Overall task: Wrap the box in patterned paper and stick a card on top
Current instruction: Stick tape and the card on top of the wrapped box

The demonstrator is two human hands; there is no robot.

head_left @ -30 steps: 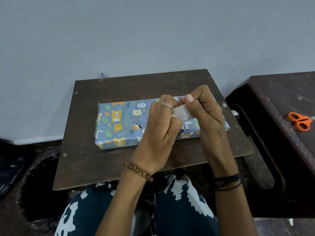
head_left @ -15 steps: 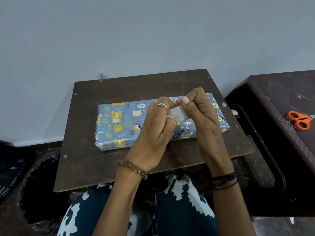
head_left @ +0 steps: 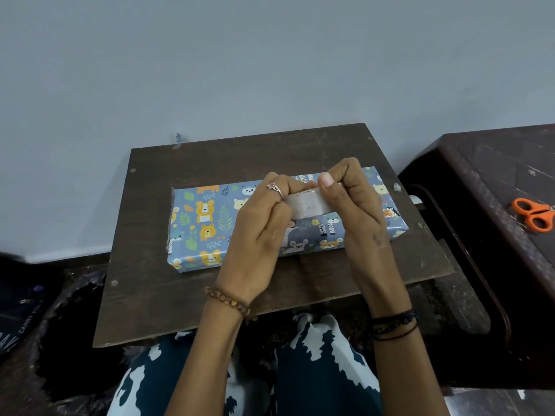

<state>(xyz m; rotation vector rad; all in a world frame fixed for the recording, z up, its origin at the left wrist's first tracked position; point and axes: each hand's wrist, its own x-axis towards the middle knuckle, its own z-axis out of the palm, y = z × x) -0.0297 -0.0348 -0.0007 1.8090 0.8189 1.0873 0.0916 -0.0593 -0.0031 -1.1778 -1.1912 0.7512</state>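
Now, step: wrapped box on desk; card stage.
Hands: left hand and right hand pinching small pale card above box.
Next: likely pressing card flat onto box top.

Just under the pinching fingers, the wrapped box is blue paper printed with orange-yellow lions, white bears and green leaves, on a dark brown board. The small card held in the pinch is pale, whitish with faint pink marks. Well off to the right of the grip lie orange-handled scissors on a dark reddish-brown table, while below the wrists the trousers are dark teal with white patches.
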